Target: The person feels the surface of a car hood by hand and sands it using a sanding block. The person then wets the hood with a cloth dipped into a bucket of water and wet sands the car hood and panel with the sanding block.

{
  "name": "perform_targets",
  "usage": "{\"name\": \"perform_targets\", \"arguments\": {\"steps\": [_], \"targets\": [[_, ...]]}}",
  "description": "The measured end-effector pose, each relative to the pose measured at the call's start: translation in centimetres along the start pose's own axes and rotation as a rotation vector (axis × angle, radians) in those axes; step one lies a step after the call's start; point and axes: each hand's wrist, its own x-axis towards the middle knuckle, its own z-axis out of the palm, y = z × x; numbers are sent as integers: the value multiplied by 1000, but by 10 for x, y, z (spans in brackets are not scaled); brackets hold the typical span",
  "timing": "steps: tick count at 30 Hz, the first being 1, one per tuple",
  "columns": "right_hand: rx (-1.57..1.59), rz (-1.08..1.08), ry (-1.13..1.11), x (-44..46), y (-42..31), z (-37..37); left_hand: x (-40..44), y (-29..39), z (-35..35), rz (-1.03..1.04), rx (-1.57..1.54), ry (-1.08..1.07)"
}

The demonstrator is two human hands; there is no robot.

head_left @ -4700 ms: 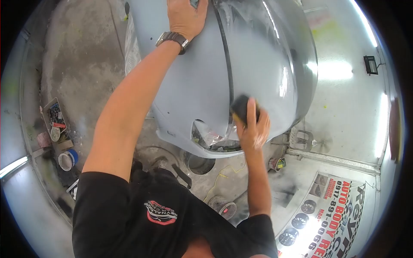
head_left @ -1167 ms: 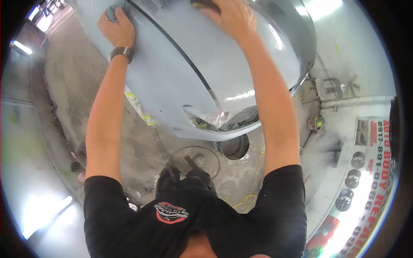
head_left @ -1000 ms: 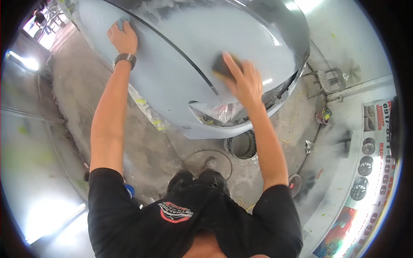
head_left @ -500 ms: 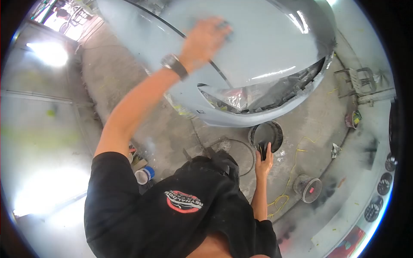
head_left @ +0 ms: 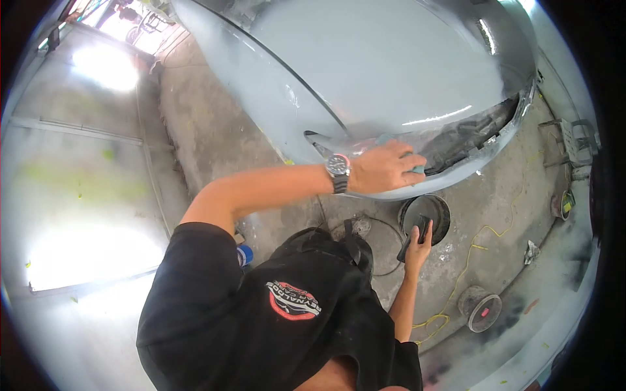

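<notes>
- Car: fills the upper middle, its front corner facing the person, seemingly set this way to leave both arms free reach. The panels look smooth, matte grey and curved, with a few glossy streaks.
- Headlight gap: lies along the front edge, dark and ragged inside, with crinkled clear film near its inner end.
- Bucket: round and dark, just below that edge, probably for easy reach.
- Left hand: curled narrowly around a cloth over the front edge; whether it presses there I cannot tell.
- Right hand: holds a block between thumb and fingers, tilted over the bucket's rim, perhaps for a secure hold.
- Block: dark, oblong, firm-looking.
- Cloth: blue-green, seemingly soft, showing past the fingertips.
</notes>
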Motion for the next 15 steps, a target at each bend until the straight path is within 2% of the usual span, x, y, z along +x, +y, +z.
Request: {"name": "perform_targets", "arguments": {"steps": [2,5,8,10,14,15], "targets": [[96,61,64,2,34,-2,-2,-9,-18,2,17,9],[350,315,89,1,41,-5,-7,-39,-44,31,131,-7],[621,389,88,3,11,4,-18,-71,-64,44,219,-28],[538,243,145,0,-23,17,-23,-90,-85,36,269,9],[180,-137,237,-5,-116,49,-47,-175,-147,-252,205,263],[132,-164,233,-4,-137,58,-58,-206,-164,-296,266,305]]}}
